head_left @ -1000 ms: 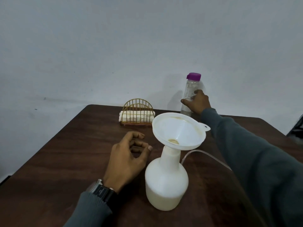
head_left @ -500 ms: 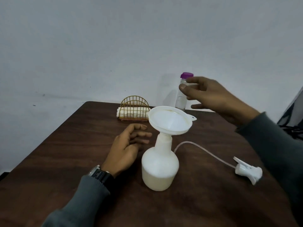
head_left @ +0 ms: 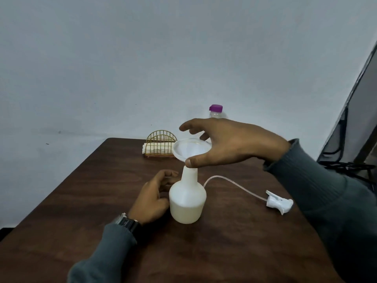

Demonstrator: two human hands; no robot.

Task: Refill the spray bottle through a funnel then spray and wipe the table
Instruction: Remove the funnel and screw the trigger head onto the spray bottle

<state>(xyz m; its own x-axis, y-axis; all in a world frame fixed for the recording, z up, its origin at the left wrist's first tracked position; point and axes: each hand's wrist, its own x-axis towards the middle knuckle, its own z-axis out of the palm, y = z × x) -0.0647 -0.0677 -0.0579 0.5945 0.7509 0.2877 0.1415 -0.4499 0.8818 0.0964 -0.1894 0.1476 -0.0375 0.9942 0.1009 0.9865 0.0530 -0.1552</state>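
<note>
A white spray bottle [head_left: 187, 203] stands in the middle of the brown table [head_left: 234, 252], with a white funnel [head_left: 191, 149] seated in its neck. My right hand [head_left: 230, 142] reaches over the funnel. Its thumb presses the near side under the rim, a curled finger meets the far rim, and the index finger stretches above it. My left hand [head_left: 153, 198] rests on the table against the bottle's left side, fingers loosely apart and holding nothing. The white spray head [head_left: 279, 203] lies to the right, its thin tube [head_left: 230, 181] curving back behind the bottle.
A clear bottle with a purple cap [head_left: 215, 111] stands at the table's far edge by the wall, mostly hidden behind my right hand. A gold wire holder with white napkins [head_left: 160, 147] sits at the back left. Dark cables and a stand [head_left: 350, 160] are at the right.
My right hand let go of the purple-capped bottle at the back, came toward me and dropped onto the funnel. My left hand slid closer to the spray bottle.
</note>
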